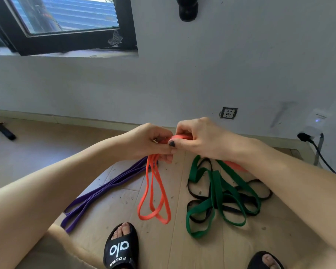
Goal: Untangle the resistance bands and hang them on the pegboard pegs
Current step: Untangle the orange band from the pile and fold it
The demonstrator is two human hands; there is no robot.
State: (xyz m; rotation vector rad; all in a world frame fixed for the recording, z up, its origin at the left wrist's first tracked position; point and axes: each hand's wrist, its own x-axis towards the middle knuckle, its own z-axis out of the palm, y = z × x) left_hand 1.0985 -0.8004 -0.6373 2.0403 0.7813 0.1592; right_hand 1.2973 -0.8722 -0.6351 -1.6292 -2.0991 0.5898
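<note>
Two black slides sit nearest the camera on the wooden floor [163,249] — the left slide [121,247] carries white lettering, the right slide [265,260] is cut off by the lower edge. Just beyond the left slide hang the bottom loops of the orange band [153,193], and everything else is placed from that band. To its left the purple band [105,189] lies folded in long parallel strands on the floor, its far end reaching up close to where the orange strands gather. To the right of the orange band, apart from it, the green band [217,193] and the black band [200,195] lie knotted together in a heap of crossed loops; a further bit of orange shows at the heap's far edge, partly hidden under the right forearm.

Above the hanging loops, both hands meet on the orange band's upper end. The left hand [149,141] has its fingers curled round the gathered strands, which drop straight down from it. The right hand [198,138] touches the left and pinches a bunched fold of the same band between thumb and curled fingers — the dark-painted thumbnail faces the camera.

Beyond the hands, past the orange band's top, a skirting board meets the grey wall [182,84]. On that wall a socket [228,113] sits up and to the right, a black plug [304,137] with its cable farther right, and a dark-framed window [66,26] up and to the left.
</note>
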